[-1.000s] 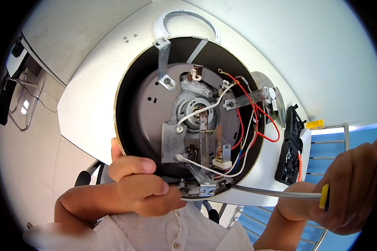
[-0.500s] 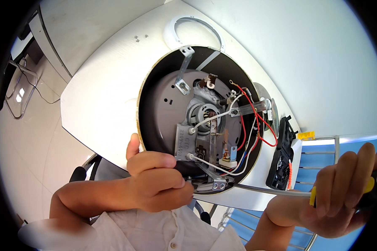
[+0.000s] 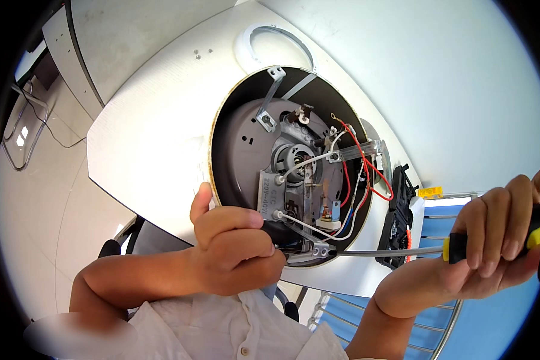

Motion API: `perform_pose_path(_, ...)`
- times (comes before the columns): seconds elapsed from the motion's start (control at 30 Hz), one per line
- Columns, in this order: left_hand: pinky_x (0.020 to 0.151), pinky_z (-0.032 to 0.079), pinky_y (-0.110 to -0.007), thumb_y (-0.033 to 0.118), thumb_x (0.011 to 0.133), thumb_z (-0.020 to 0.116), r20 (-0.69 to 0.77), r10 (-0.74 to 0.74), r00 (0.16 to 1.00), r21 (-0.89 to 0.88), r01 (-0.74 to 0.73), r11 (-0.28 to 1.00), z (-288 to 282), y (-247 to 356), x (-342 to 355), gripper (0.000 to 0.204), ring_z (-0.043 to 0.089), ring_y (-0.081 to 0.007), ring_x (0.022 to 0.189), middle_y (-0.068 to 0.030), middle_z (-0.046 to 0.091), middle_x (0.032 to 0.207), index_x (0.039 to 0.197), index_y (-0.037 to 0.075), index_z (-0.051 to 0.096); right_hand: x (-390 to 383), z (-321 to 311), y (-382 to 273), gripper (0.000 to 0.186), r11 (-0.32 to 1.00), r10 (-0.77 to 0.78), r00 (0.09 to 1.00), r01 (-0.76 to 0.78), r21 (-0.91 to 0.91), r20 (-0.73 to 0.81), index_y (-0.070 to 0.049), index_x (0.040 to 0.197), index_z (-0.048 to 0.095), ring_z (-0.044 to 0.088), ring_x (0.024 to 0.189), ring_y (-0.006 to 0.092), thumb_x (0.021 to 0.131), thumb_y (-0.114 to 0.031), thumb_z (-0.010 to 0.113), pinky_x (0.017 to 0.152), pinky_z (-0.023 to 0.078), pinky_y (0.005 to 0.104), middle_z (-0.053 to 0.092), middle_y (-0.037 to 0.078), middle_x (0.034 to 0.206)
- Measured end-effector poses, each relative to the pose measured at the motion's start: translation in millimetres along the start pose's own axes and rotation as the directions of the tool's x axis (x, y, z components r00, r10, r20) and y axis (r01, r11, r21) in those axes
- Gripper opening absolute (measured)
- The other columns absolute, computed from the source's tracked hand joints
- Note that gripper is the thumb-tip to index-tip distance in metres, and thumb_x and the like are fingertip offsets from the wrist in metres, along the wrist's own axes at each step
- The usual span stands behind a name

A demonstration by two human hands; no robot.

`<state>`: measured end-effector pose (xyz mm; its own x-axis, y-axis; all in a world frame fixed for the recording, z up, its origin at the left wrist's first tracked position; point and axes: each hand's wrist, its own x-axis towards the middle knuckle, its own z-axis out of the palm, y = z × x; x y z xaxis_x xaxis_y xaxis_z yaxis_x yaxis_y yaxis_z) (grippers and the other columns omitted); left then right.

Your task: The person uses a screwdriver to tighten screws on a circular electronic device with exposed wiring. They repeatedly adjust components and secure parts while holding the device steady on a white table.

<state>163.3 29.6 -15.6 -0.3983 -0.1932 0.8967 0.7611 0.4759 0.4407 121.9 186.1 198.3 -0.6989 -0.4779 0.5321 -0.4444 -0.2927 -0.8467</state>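
An opened rice cooker body [image 3: 246,144] lies on the table with its inside facing me, showing a grey inner shell, a round centre part and red, white and blue wires. My left hand [image 3: 237,246] is closed on the near left of its rim, with the thumb up along the outer wall. In my right hand [image 3: 492,240] is a screwdriver [image 3: 390,252] with a yellow and black handle. Its long shaft runs left to a metal bracket [image 3: 321,248] at the near rim, where the tip meets or nearly meets a screw spot.
A white ring [image 3: 244,48] lies behind the cooker, and several small screws [image 3: 203,54] sit at the far left. On the right are a black tool case [image 3: 396,222] and a yellow item [image 3: 430,192]. A wall [image 3: 438,90] borders the table's right side.
The cooker has shifted slightly right and tilted a little. My right hand and the screwdriver handle have risen, and the shaft is now nearly level. My left hand moved along with the rim.
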Motion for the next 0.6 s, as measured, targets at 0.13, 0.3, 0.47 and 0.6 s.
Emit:
perform_pose_path(0.13,0.106,0.014,-0.047,0.011,0.054,0.061,-0.010,0.000,1.000,-0.007,0.000,1.000,1,0,0,0.018,0.048,-0.0177,0.085,0.0041,0.043,0.078,0.060,0.023,0.049,-2,14,0,0.031,0.998,0.002,0.994,-0.009,-0.059,-0.107,-0.004,0.106,0.034,0.044,0.048,0.0115,0.089,-0.022,0.052,0.040,0.040,0.0228,0.043,0.008,0.073)
perform_pose_path(0.3,0.106,0.014,-0.047,0.012,0.054,0.061,-0.014,0.007,1.000,-0.009,-0.007,1.000,2,0,0,0.018,0.048,-0.0179,0.085,0.0037,0.042,0.078,0.061,0.022,0.049,-4,2,-5,0.033,1.000,0.001,0.997,-0.001,-0.010,-0.078,-0.003,0.110,0.035,0.045,0.052,0.0139,0.089,-0.021,0.052,0.044,0.043,0.0258,0.044,0.009,0.078)
perform_pose_path(0.47,0.106,0.014,-0.048,0.013,0.054,0.061,-0.013,0.009,1.000,-0.016,-0.009,1.000,2,-1,-1,0.017,0.048,-0.0182,0.085,0.0035,0.042,0.078,0.061,0.023,0.049,-5,-2,-5,0.032,1.000,0.001,0.998,0.000,0.008,-0.061,-0.004,0.110,0.036,0.048,0.057,0.0158,0.087,-0.018,0.054,0.051,0.046,0.0277,0.045,0.010,0.081)
perform_pose_path(0.6,0.106,0.014,-0.048,0.014,0.052,0.062,-0.008,0.010,1.000,0.003,-0.010,1.000,1,-1,-1,0.017,0.047,-0.0185,0.085,0.0035,0.042,0.078,0.061,0.023,0.050,-5,-4,1,0.033,1.000,-0.015,0.999,0.015,0.021,-0.045,-0.004,0.110,0.037,0.050,0.061,0.0173,0.086,-0.016,0.055,0.056,0.048,0.0293,0.046,0.011,0.084)
